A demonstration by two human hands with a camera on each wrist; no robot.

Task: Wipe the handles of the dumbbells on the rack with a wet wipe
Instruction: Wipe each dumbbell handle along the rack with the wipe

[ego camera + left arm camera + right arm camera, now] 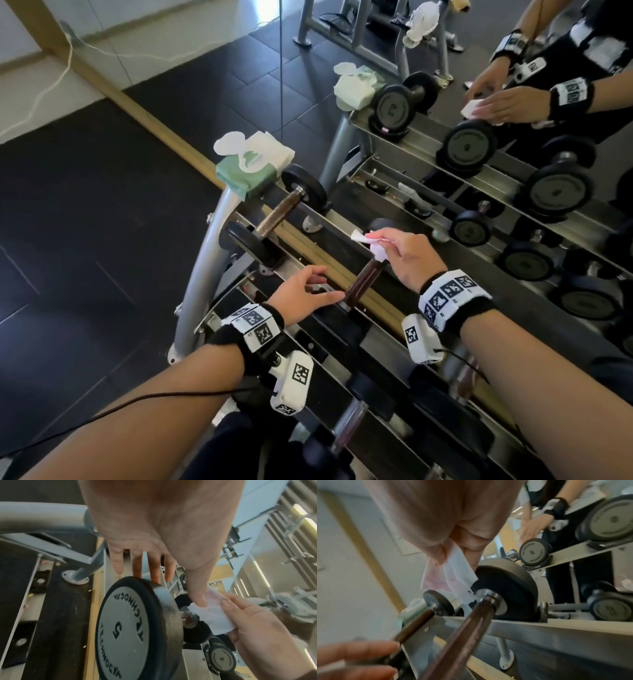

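A dumbbell with a dark brown handle (363, 281) lies across the rack's top tier. My right hand (376, 241) pinches a white wet wipe (371, 245) at the handle's far end, next to the far plate (505, 588). In the right wrist view the wet wipe (450, 574) hangs from my fingers just above the handle (462, 635). My left hand (325, 286) reaches with straight fingers to the near plate (128, 628), which is marked 5. Its fingers lie over the plate's top edge, and its thumb touches the wet wipe (211, 615).
An open green wet wipe packet (253, 164) sits on the rack's left end. Beside it lies another dumbbell (277, 216). More dumbbells (346, 425) fill the lower tier. A mirror (479, 137) right behind the rack doubles everything. Black rubber floor (85, 222) lies to the left.
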